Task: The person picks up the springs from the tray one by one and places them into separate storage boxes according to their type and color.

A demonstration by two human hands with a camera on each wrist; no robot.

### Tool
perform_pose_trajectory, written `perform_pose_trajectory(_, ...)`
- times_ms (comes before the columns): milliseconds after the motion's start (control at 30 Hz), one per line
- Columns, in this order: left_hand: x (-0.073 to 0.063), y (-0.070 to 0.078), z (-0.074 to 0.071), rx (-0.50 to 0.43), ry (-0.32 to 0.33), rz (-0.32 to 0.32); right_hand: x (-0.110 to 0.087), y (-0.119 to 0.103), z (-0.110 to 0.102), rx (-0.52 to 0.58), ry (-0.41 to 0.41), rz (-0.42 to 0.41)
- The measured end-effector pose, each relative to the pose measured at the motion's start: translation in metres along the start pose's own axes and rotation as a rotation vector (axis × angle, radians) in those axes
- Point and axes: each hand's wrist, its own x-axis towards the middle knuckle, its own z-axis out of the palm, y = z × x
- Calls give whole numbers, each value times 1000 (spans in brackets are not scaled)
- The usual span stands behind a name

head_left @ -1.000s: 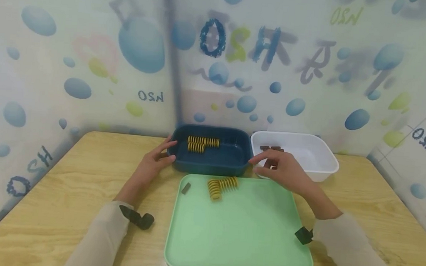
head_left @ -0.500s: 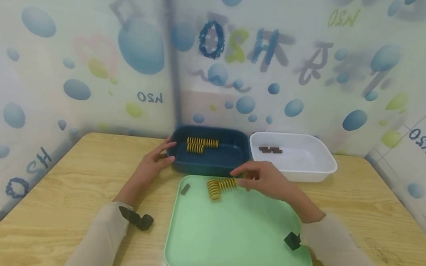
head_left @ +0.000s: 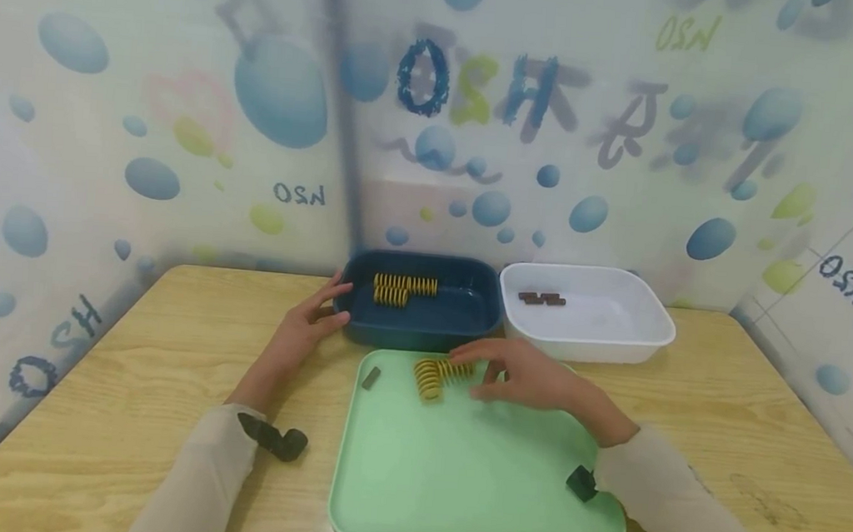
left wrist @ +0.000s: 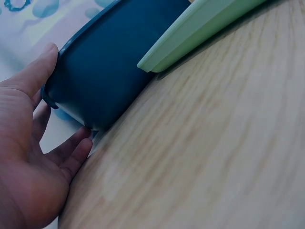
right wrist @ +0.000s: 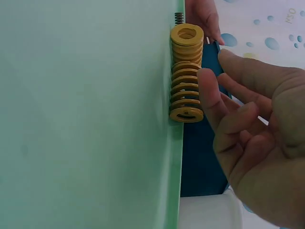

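Two yellow coil springs lie on the green tray (head_left: 481,471) near its far edge: the left spring (head_left: 427,380) and the right spring (head_left: 456,372). My right hand (head_left: 534,377) hovers beside the right spring, thumb and fingers apart, holding nothing. In the right wrist view its fingertips are close to that spring (right wrist: 185,93); whether they touch it I cannot tell. My left hand (head_left: 302,323) rests against the left end of the dark blue container (head_left: 421,338), thumb at the rim (left wrist: 59,52) and fingers along the end wall. A small dark spring (head_left: 371,378) lies at the tray's far left corner.
Several yellow springs (head_left: 392,287) lie inside the blue container. Right of it stands a white container (head_left: 596,352) with several small brown springs (head_left: 542,298). All stand on a wooden table (head_left: 122,409) before a patterned wall (head_left: 434,166).
My right hand has moved from the white container's near left corner, left and toward me, to the right yellow spring. My left hand has stayed on the blue container.
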Motion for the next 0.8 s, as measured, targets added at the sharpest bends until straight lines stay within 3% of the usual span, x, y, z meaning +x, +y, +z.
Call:
perform_pose_trajectory(367, 0, -1, 1, -8, 5, -5, 1, 6, 3, -9, 65, 13)
perform_pose_trajectory(800, 0, 0, 1, -14, -7, -9, 1, 11, 5, 28, 72, 89)
